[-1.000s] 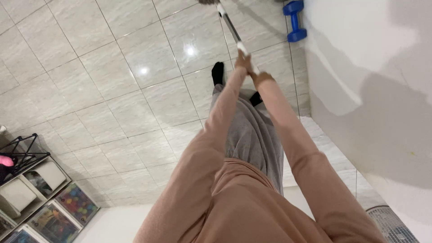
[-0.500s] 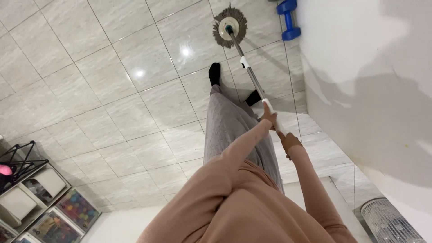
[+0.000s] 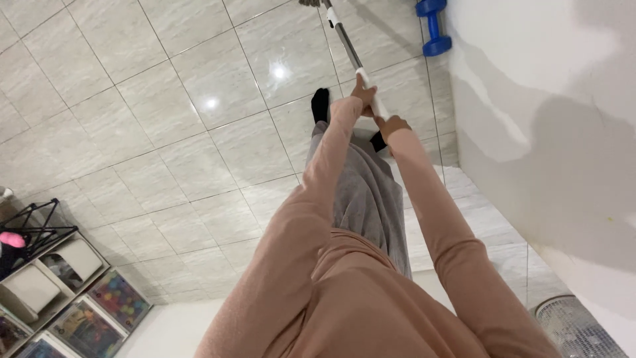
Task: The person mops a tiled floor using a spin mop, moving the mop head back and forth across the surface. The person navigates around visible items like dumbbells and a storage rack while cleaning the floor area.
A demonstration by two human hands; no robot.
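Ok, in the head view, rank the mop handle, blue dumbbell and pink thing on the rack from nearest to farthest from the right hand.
From the right hand:
1. Mop handle, gripped in it.
2. Blue dumbbell, by the wall, upper right.
3. Pink thing, on the black rack at far left.

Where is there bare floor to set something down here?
Tiles lie bare from the low shelf unit across to the feet. The wall side is tight: a blue dumbbell at the top, the mop handle in both hands, a round fan grille below.

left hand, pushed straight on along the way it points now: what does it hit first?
The left hand points up the mop handle toward the frame's top edge. It would likely slide along the handle to the mop head, barely visible there. The blue dumbbell lies off to the side; depth unclear.
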